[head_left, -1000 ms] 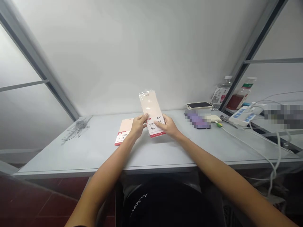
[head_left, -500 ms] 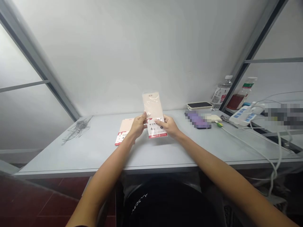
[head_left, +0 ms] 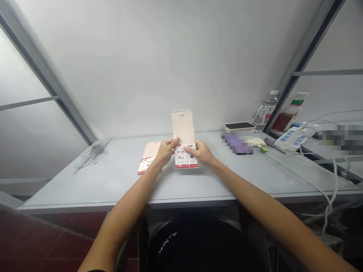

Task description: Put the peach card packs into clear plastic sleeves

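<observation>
A pale pink packet (head_left: 183, 126) in clear plastic wrap, with a white and red label at its bottom, is held up above the desk. My left hand (head_left: 166, 150) grips its left edge, thumb on the front. On the opposite edge, my right hand (head_left: 202, 151) pinches it with the thumb lying over the label. Similar pink packets (head_left: 147, 155) lie overlapped on the desk just left of my left hand, partly hidden behind my left wrist and forearm.
On the desk's (head_left: 119, 189) right side lie a phone (head_left: 239, 126), a blurred purple item (head_left: 236, 143), and a white power strip (head_left: 293, 138) with cables. Two bottles, one clear (head_left: 265, 111) and one with red liquid (head_left: 287, 117), stand behind. Dark scribbles (head_left: 93, 153) mark the left.
The packet has turned more upright and shifted slightly right, its label now facing me more squarely. Both hands keep hold of it. The packets on the desk have not moved.
</observation>
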### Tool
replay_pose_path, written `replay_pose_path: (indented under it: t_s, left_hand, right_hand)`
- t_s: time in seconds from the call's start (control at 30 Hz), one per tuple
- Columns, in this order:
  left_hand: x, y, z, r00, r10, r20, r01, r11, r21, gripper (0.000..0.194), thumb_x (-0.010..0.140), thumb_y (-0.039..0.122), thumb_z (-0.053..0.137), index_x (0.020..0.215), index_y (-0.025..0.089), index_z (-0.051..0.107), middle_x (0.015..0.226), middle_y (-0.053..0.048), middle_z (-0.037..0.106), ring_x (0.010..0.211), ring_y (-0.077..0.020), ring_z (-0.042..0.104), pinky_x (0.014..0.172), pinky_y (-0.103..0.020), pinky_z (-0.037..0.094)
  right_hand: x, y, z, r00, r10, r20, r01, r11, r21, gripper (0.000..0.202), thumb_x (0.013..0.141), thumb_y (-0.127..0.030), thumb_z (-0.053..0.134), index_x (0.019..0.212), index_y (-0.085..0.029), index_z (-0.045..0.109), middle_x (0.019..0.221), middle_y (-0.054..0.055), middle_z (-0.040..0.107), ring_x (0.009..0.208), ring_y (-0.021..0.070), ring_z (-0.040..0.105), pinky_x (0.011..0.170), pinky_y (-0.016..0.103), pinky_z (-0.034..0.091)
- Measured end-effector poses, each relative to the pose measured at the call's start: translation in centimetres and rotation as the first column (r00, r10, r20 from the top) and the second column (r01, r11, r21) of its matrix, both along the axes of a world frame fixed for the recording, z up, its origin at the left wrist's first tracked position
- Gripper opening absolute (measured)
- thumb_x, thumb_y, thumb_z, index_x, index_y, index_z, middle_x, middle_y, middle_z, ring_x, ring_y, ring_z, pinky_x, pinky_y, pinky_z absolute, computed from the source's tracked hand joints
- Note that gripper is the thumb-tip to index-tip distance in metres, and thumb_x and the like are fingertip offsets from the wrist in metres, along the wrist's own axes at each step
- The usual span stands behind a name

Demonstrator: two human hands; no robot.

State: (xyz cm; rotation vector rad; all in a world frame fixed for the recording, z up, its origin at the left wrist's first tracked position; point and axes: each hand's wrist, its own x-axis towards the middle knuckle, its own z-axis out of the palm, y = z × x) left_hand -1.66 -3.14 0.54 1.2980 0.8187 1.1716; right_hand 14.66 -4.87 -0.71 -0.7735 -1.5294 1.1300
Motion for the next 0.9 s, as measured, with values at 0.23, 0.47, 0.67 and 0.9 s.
replay_pose_path:
  t_s: [0.23,0.47,0.67,0.9]
  left_hand:
    - [-0.12,-0.11,0.28,0.997,-0.074,0.011,0.074,0.997,-0.019,0.032,0.067,0.045,0.067,0.067,0.013,0.063,0.062,-0.002,0.061,0.059,-0.0115,0.056,0.061,-0.026,0.044]
    - [-0.1,-0.13,0.17,0.995,-0.097,-0.024,0.097,0.995,-0.021,0.033,0.066,0.045,0.068,0.07,0.013,0.065,0.065,-0.003,0.062,0.061,-0.0127,0.057,0.06,-0.026,0.043]
    - [-0.33,0.11,0.09,0.99,-0.138,-0.03,0.137,0.99,-0.013,0.033,0.067,0.044,0.069,0.079,0.014,0.066,0.072,-0.003,0.064,0.065,-0.0125,0.058,0.063,-0.026,0.044]
    - [-0.43,0.47,-0.4,0.99,-0.13,-0.048,0.129,0.992,-0.005,0.034,0.07,0.045,0.065,0.079,0.013,0.065,0.074,-0.005,0.064,0.065,-0.012,0.057,0.064,-0.027,0.045]
  right_hand:
    - [-0.05,0.07,0.15,0.995,-0.003,-0.101,-0.005,0.997,-0.074,0.035,0.066,-0.044,0.07,0.088,-0.019,0.06,0.079,0.003,0.067,0.068,0.0187,0.063,0.06,0.031,0.051]
    - [-0.22,0.08,0.38,0.995,-0.053,-0.084,0.046,0.995,-0.085,0.036,0.066,-0.048,0.069,0.081,-0.016,0.063,0.074,0.005,0.066,0.065,0.0194,0.062,0.056,0.03,0.048]
    - [-0.15,0.38,0.0,0.988,-0.009,-0.151,-0.01,0.991,-0.13,0.034,0.07,-0.048,0.066,0.08,-0.016,0.061,0.07,0.003,0.066,0.061,0.0176,0.061,0.056,0.029,0.047]
    - [-0.06,0.74,-0.5,0.991,0.007,-0.136,-0.026,0.99,-0.139,0.038,0.071,-0.054,0.062,0.08,-0.017,0.06,0.068,0.003,0.065,0.061,0.0189,0.061,0.057,0.031,0.048]
